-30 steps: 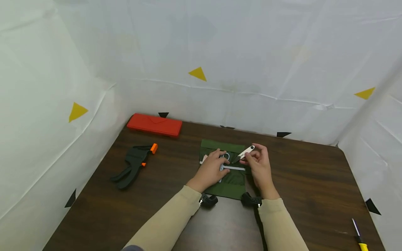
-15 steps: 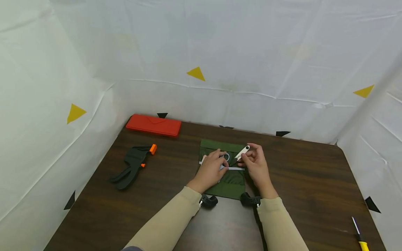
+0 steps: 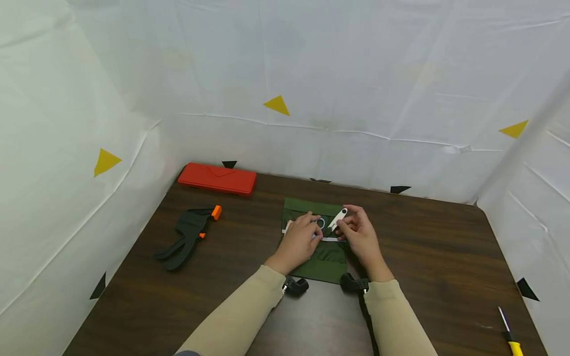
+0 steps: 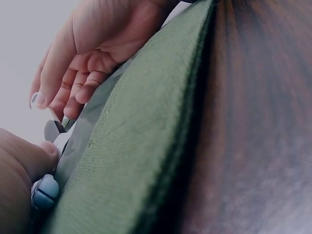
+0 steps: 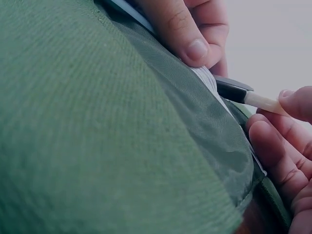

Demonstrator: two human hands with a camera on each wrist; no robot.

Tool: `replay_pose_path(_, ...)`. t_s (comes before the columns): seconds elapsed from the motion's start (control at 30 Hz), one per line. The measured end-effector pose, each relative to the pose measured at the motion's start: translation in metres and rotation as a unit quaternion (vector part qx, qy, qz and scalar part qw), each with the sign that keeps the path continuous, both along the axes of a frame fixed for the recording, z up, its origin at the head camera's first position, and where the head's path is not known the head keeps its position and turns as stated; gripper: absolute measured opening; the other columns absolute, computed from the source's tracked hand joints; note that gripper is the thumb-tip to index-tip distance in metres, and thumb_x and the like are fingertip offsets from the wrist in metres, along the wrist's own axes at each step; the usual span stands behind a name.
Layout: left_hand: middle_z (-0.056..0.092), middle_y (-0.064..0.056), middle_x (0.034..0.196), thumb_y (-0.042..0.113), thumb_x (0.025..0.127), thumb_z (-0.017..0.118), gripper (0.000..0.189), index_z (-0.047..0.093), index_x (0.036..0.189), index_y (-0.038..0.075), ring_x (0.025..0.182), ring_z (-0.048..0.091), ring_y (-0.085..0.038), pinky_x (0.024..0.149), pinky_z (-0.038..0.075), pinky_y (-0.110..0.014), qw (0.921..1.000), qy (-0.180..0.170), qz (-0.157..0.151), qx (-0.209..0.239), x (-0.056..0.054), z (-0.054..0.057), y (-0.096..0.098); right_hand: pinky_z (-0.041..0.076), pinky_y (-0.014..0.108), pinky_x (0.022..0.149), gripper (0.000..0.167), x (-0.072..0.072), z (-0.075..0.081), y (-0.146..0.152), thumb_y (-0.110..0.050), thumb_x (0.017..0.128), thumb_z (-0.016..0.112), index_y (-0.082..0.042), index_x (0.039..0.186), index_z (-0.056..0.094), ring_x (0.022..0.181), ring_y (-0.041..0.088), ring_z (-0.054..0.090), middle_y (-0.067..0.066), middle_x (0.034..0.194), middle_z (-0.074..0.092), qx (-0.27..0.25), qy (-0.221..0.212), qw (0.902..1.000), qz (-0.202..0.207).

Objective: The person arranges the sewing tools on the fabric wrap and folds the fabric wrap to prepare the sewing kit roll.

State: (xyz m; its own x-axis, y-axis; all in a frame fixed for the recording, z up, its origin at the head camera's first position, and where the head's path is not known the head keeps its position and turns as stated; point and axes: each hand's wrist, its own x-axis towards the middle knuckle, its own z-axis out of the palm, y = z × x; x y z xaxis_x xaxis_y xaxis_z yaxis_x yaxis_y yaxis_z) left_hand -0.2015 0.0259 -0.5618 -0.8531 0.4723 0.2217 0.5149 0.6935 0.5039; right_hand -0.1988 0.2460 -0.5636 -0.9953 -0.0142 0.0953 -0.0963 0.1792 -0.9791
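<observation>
A green cloth pouch (image 3: 322, 269) lies unfolded on the table, with a white elastic band (image 3: 331, 239) across it. My left hand (image 3: 300, 242) rests over the pouch, its thumb and forefinger pinching the band (image 5: 204, 78). Between the fingers of my right hand (image 3: 362, 237) is a slim white-handled tool (image 3: 339, 217) with a dark end; its exact kind is unclear. The tool's dark end (image 5: 231, 90) is at the band, partly behind it. Beside my left fingers shows a light-blue ring (image 3: 321, 223), the rest of it covered by the hand.
A black bar clamp (image 3: 189, 235) with orange pads lies at the left. At the back left is a red case (image 3: 218, 178). A yellow-handled screwdriver (image 3: 512, 341) lies near the front right edge. White sheeting surrounds the table (image 3: 427, 257).
My right hand has moved left and slightly down with the white-handled tool, bringing its dark end in at the band. My left hand has drawn thumb and forefinger together on the band.
</observation>
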Motion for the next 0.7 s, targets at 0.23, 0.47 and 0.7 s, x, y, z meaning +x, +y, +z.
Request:
replay_pose_path(0.23,0.058,-0.002,0.163,0.025,0.110,0.068,0.008,0.070,0.104,0.019,0.160,0.044,-0.032,0.121,0.038,-0.077,1.0000,-0.006,-0.002,0.006,0.0008,-0.0002,-0.0001,0.059,0.023,0.066,0.056,-0.0016,-0.0023,-0.0007,-0.008,0.106,0.071,-0.011,0.159,0.051,0.075,0.017,0.069,0.031,0.110,0.073,0.069,-0.004,0.9976,0.007)
replay_pose_path(0.47,0.059,-0.002,0.162,0.024,0.110,0.067,0.008,0.068,0.103,0.019,0.159,0.045,-0.032,0.121,0.038,-0.077,1.0000,-0.004,-0.003,0.006,0.0011,-0.0011,0.0007,0.044,0.021,0.061,0.051,-0.0004,0.0004,-0.0040,-0.015,0.105,0.074,-0.011,0.154,0.060,0.068,0.009,0.053,0.021,0.104,0.078,0.136,0.014,0.9903,0.024)
replay_pose_path(0.7,0.059,-0.003,0.161,0.024,0.111,0.066,0.008,0.069,0.105,0.019,0.159,0.046,-0.032,0.121,0.039,-0.077,1.0000,0.005,-0.004,0.001,0.0015,0.0002,0.0001,0.047,0.023,0.065,0.041,-0.0006,-0.0002,-0.0053,-0.017,0.106,0.075,-0.009,0.145,0.066,0.078,0.017,0.056,0.015,0.113,0.070,0.174,0.021,0.9844,0.017)
